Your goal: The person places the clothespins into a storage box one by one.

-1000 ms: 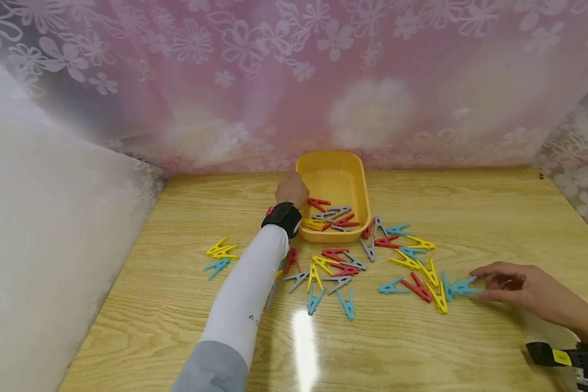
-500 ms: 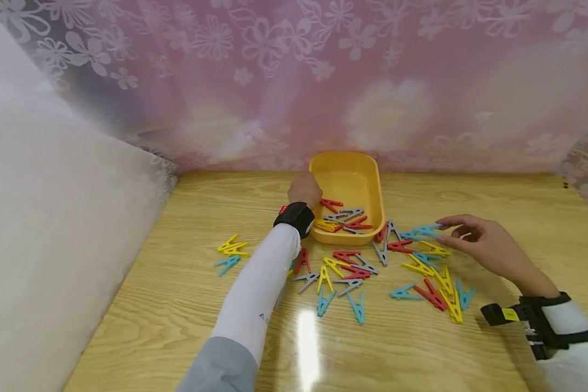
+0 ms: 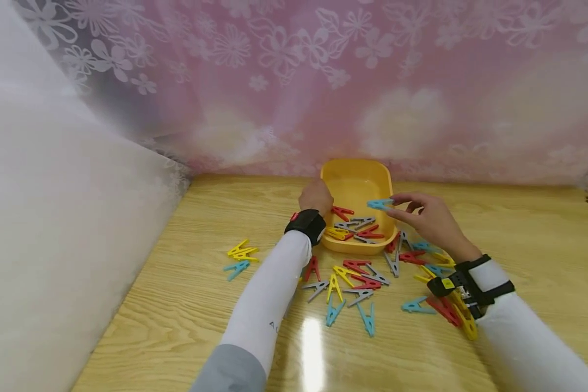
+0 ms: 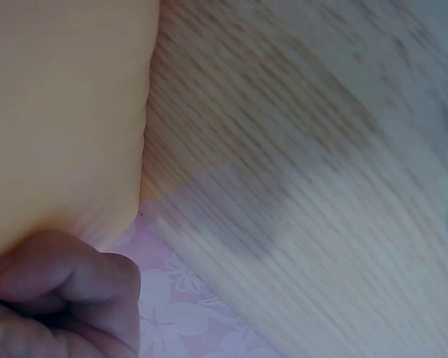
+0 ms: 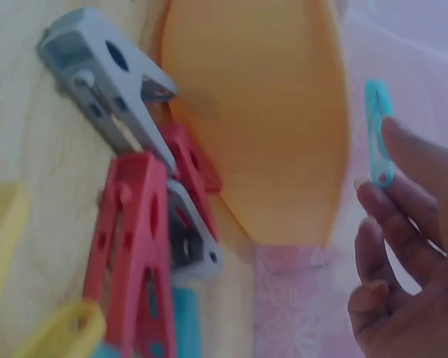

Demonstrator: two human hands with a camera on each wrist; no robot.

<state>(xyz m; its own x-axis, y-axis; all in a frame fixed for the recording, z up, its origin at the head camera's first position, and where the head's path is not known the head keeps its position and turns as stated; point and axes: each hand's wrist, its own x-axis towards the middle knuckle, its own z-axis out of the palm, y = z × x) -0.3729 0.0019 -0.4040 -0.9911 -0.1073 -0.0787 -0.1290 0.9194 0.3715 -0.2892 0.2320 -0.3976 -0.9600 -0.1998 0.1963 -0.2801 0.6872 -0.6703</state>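
Observation:
A blue clothespin (image 3: 378, 204) is pinched between the thumb and fingers of my right hand (image 3: 428, 218), over the right side of a yellow plastic bin (image 3: 355, 248). In the right wrist view this clothespin (image 5: 376, 138) appears beyond the bin's outer wall (image 5: 261, 112), held at one end. My left hand (image 3: 316, 195) grips the bin's left rim; the left wrist view shows its curled fingers (image 4: 67, 272) against the wall. Inside the bin lie several red, grey and yellow clothespins (image 3: 369, 232), mostly toward the near end.
Several mixed clothespins (image 3: 365, 282) lie scattered in front of the bin. More, including a blue one (image 3: 416, 306), lie under and around the right forearm. Two yellow ones (image 3: 242, 250) and a blue one (image 3: 237, 268) sit to the left. A pink floral curtain (image 3: 294, 98) hangs behind the table.
My right hand has carried the blue clothespin from the table's right side, left and forward, to over the bin. My left hand stays at the bin's rim. The head view has shifted slightly.

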